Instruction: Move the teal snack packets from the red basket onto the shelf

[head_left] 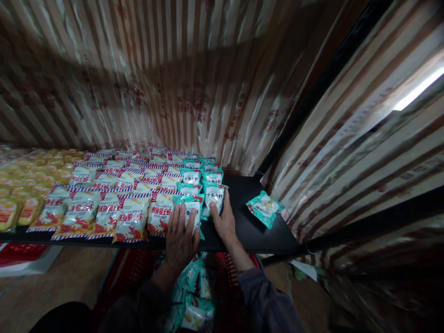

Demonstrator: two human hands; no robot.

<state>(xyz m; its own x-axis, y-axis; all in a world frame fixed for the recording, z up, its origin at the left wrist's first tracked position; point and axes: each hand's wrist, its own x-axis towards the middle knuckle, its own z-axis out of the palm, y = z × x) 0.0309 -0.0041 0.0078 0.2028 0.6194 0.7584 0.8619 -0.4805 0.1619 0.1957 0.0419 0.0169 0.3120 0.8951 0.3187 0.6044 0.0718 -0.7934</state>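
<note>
Along the black shelf stand rows of snack bags. My left hand (182, 236) lies with fingers stretched out flat against the front of a green-and-white snack bag (193, 203) in the front row. Just right of it, my right hand (225, 222) grips another green snack bag (214, 194), thumb on its front and fingers along its right side. More green bags (212, 177) stand behind these two. A single green bag (265, 208) lies apart on the right part of the shelf.
White-and-red bags (132, 217) with striped edges fill the shelf on the left, beyond them yellow packs (31, 208). Below the black shelf (243, 236), a red crate (121, 273) holds several green bags (197, 312). Striped sheeting (194, 92) hangs behind; a dark post (294, 125) slants at right.
</note>
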